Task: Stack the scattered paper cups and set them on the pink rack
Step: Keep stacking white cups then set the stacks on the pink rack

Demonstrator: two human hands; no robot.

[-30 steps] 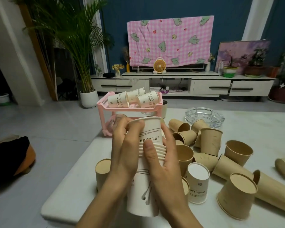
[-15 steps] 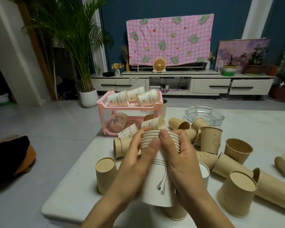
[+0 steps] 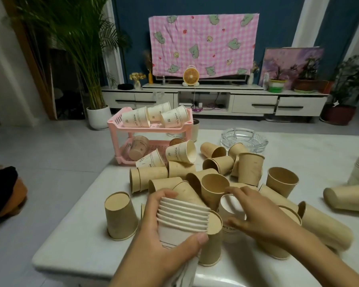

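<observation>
White paper, nested rim on rim, made up the stack of cups (image 3: 182, 219) that the left hand (image 3: 162, 237) gripped low over the near edge of the worktop (image 3: 75, 241), fingers (image 3: 164, 193) curled behind it and thumb clamped across the front. Just right of it, the right hand (image 3: 257, 218) closed thumb and fingers round an upturned white cup (image 3: 229, 208) standing on the worktop among brown cups (image 3: 251, 170), some upright, some inverted, many on their sides. Farther back, at the worktop's left corner, stood the pink rack (image 3: 114, 139), with three white printed cups (image 3: 136, 120) lying on its top tier and more on the lower one. A glass ashtray (image 3: 245, 139) sat behind the brown heap.
</observation>
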